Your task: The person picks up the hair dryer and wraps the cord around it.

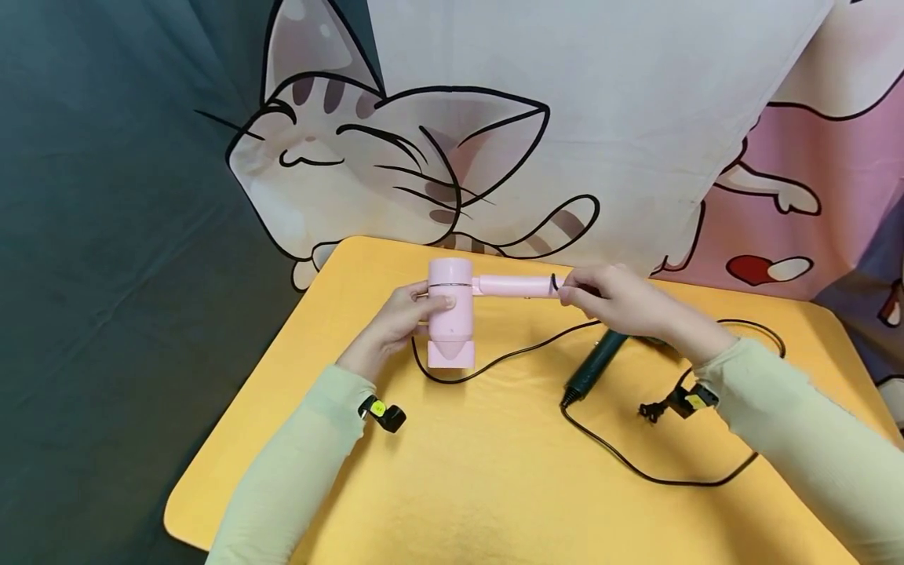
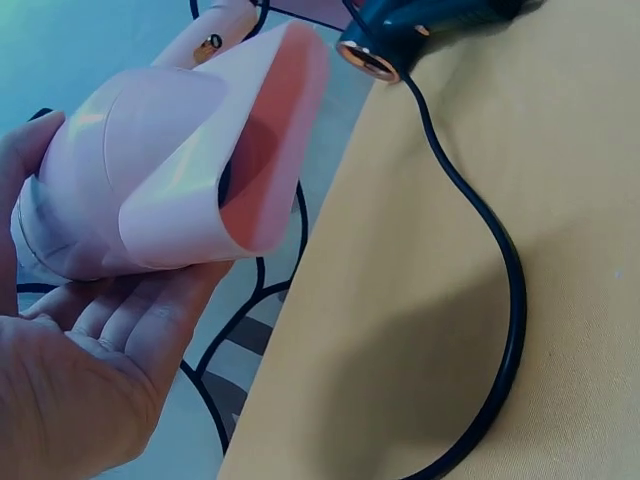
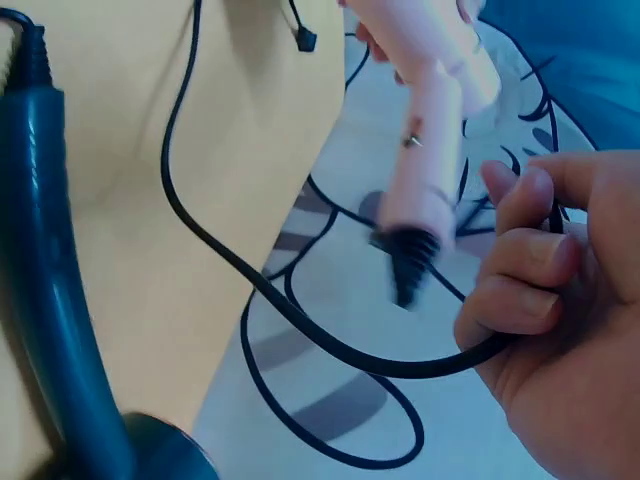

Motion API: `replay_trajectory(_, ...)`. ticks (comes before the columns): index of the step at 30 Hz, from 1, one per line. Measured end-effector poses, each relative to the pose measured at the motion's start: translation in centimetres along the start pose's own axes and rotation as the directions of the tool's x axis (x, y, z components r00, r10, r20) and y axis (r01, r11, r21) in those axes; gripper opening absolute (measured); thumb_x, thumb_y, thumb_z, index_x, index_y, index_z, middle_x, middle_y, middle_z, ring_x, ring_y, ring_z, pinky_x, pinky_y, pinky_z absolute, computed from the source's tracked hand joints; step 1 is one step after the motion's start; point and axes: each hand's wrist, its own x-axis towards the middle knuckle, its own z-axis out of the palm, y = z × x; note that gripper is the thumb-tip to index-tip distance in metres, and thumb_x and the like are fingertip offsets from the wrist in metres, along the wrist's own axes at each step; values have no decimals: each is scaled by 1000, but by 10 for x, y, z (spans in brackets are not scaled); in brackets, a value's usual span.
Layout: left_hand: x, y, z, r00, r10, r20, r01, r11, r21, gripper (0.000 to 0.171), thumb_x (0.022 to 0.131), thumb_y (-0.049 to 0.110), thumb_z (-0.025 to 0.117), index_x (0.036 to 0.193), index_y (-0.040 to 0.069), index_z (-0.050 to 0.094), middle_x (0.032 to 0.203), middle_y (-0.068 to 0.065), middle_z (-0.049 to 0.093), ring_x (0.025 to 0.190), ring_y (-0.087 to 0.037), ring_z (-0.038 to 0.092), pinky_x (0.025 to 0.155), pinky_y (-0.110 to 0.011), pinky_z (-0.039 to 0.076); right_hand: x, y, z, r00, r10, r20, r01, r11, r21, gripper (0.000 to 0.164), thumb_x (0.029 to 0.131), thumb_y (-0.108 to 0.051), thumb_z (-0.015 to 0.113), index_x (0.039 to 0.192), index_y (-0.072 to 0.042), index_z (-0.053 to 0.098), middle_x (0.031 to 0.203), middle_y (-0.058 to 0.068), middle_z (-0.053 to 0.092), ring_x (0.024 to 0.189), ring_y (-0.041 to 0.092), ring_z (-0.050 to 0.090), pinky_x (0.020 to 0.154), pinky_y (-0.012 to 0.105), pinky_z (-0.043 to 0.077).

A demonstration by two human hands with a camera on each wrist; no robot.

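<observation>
My left hand [image 1: 395,320] grips the barrel of a pink hair dryer [image 1: 450,310], held over the table with its handle pointing right. Its flared nozzle [image 2: 190,190] faces the lower edge of the head view, and the thumb lies across the barrel. Near the handle's end is my right hand [image 1: 614,300], with fingers curled round a black power cord [image 3: 380,367]. In the right wrist view, the handle's black cord sleeve [image 3: 405,262] shows just apart from those fingers. Part of the cord is hidden inside the right palm.
A dark green hair dryer [image 1: 596,367] lies on the yellow table [image 1: 452,479] below the right hand, its cord [image 1: 636,468] looping to the right. A black plug [image 1: 651,411] shows near the right wrist camera. Behind the table hangs a cat-print curtain [image 1: 636,118].
</observation>
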Motion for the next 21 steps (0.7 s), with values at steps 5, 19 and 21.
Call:
replay_trajectory(5, 1, 2, -2, 999, 6, -42, -8, 999, -47, 54, 98, 10, 70, 147, -5, 56, 115, -18, 71, 87, -21, 74, 73, -35, 67, -9, 4, 25, 993, -32, -115, 34, 999, 16, 20, 113, -17, 53, 108, -11, 72, 72, -2, 54, 56, 9, 42, 54, 28, 39)
replay_trajectory(19, -5, 13, 0, 997, 53, -51, -57, 995, -79, 55, 98, 13, 69, 148, -5, 54, 110, -12, 72, 87, -19, 73, 71, -32, 66, -20, 23, 71, 968, -19, -251, 73, 976, 207, 25, 115, -10, 46, 110, -5, 70, 73, 3, 57, 51, 11, 49, 47, 27, 44)
replay_trajectory(21, -6, 14, 0, 997, 63, -50, -67, 994, -89, 56, 97, 13, 69, 148, -6, 54, 108, -10, 72, 85, -19, 73, 70, -32, 65, -20, 26, 72, 971, 3, -238, 58, 967, 249, 25, 115, -12, 45, 112, -6, 70, 73, 2, 55, 52, 12, 49, 47, 27, 44)
